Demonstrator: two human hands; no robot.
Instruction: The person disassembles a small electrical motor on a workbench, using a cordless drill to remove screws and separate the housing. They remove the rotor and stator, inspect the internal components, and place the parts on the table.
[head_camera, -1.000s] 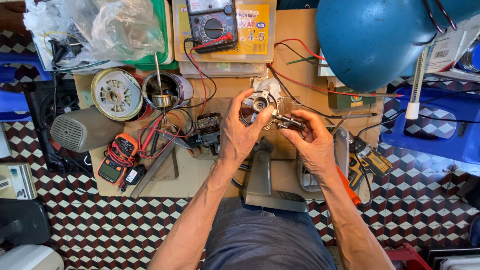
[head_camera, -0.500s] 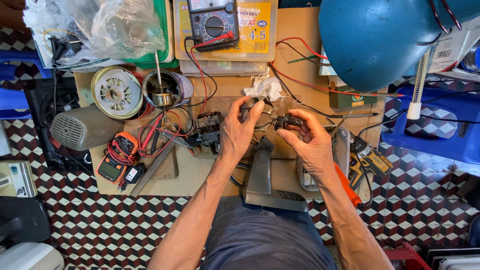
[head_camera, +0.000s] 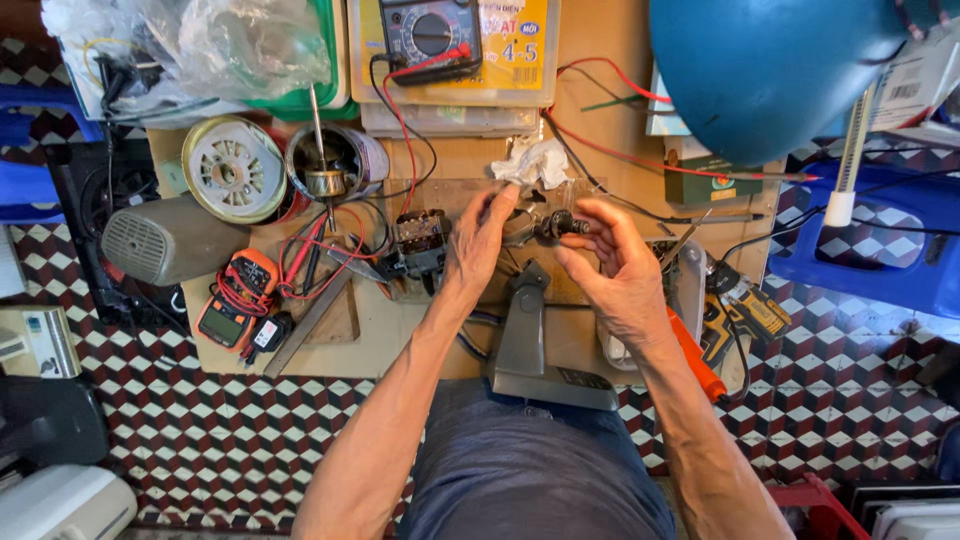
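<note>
1. Nearest, a grey stand (head_camera: 545, 345) is set at the bench's near edge, at 6 o'clock from both hands.
2. Right hand (head_camera: 615, 275): fingers curled narrowly on a small dark part (head_camera: 558, 224), held at the thumb and fingertips, at 11 o'clock from the palm.
3. Left hand (head_camera: 478, 240): fingers extended toward 1 o'clock, tips touching the part's left end; the grip cannot be told.
4. Part axis: roughly 9-to-3 between the hands, the right hand nearer.
5. Farther, at 12 o'clock, a crumpled white rag (head_camera: 535, 162) is noted.
6. Farthest, a multimeter (head_camera: 430, 35).

Matt wood bench (head_camera: 600, 110), glossy plastic lamp (head_camera: 770, 70)
</note>
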